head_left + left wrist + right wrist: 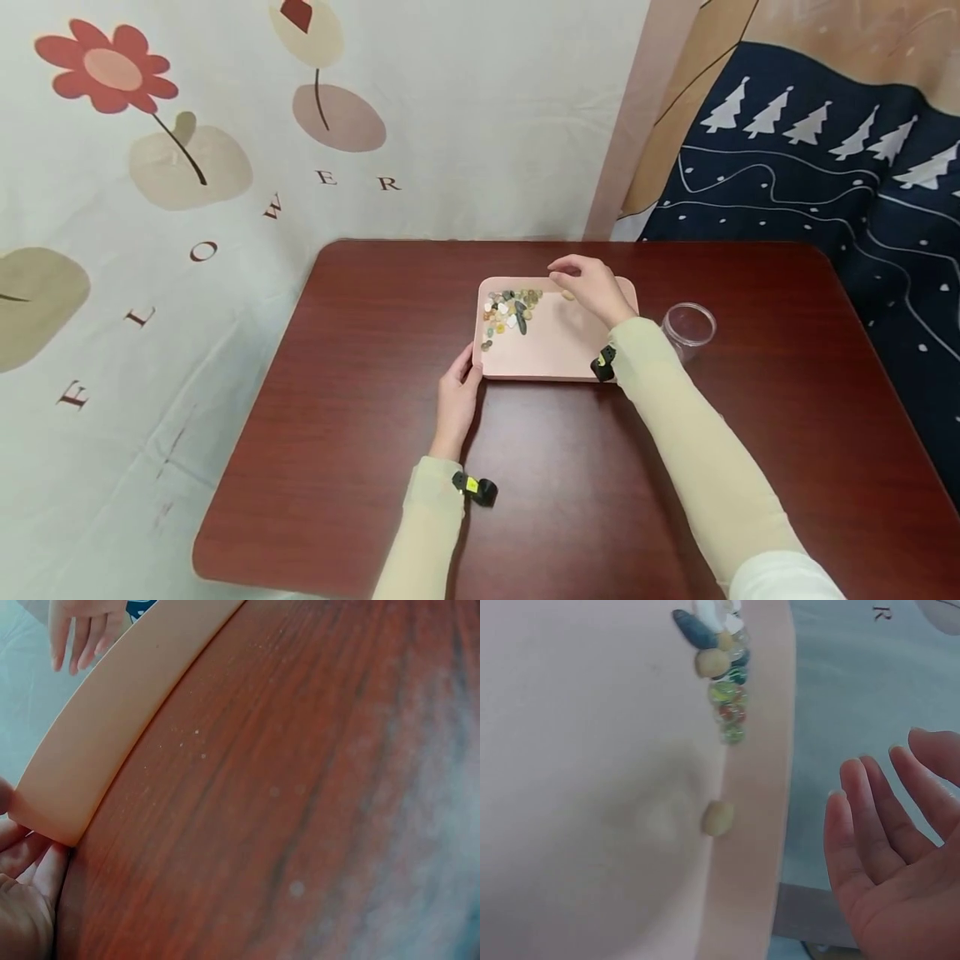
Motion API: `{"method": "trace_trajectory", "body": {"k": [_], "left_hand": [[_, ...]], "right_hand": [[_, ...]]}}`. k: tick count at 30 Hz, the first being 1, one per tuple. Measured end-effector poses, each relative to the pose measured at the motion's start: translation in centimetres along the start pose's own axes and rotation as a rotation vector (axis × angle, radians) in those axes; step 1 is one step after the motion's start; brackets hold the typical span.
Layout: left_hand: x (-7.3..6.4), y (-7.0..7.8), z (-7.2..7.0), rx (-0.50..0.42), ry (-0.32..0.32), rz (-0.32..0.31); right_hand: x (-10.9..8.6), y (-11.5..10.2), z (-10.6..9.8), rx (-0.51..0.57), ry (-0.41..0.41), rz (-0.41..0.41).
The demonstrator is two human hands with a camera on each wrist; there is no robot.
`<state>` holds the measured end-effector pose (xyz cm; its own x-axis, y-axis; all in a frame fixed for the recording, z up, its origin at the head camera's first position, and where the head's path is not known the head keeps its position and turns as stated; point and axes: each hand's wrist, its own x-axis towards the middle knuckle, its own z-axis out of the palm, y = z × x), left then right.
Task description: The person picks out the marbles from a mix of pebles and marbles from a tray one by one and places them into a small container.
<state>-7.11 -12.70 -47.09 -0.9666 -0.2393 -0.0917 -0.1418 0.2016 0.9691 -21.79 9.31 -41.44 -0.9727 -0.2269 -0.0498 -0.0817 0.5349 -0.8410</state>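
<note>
A pale pink tray lies on the table with a cluster of small stones gathered at its left side and far left corner. My left hand grips the tray's near left corner, fingers against its outer wall in the left wrist view. Over the far right rim hovers my right hand, its fingers loosely bent with nothing between them in the right wrist view. Below it, a lone tan pebble sits against the tray's far wall. Clear, coloured glass marbles and a dark elongated stone show within the cluster.
A clear round jar stands just right of the tray; its contents are hard to make out. The brown wooden table extends around both. Behind it hangs a pale cloth with flowers and letters, and a dark tree-patterned cloth hangs right.
</note>
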Motion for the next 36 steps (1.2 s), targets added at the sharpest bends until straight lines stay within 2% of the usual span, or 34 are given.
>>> {"method": "trace_trajectory", "body": {"k": [5,9,17,21,25,31,36], "left_hand": [[0.0,-0.3,0.0,0.005,0.010,0.005],[0.0,-0.4,0.0,-0.014,0.004,0.029],[0.1,-0.8,-0.1,-0.024,0.005,0.042],[0.8,-2.3,0.1,-0.043,-0.006,0.038],[1.5,-3.6,0.4,-0.053,-0.008,0.039],[1.6,-3.8,0.3,-0.039,0.010,0.046],[1.7,-3.6,0.1,-0.036,0.000,0.035]], "right_hand": [[0.9,0.7,0.7,0.084,-0.020,0.059],[1.5,1.0,1.1,0.131,-0.027,0.074],[2.2,1.7,1.9,0.068,-0.068,0.089],[2.5,2.0,2.2,0.051,-0.065,0.097],[2.8,2.3,2.4,0.070,-0.102,0.131],[3.3,2.4,3.3,0.078,-0.190,0.186],[3.5,2.8,3.9,0.122,-0.208,0.221]]}}
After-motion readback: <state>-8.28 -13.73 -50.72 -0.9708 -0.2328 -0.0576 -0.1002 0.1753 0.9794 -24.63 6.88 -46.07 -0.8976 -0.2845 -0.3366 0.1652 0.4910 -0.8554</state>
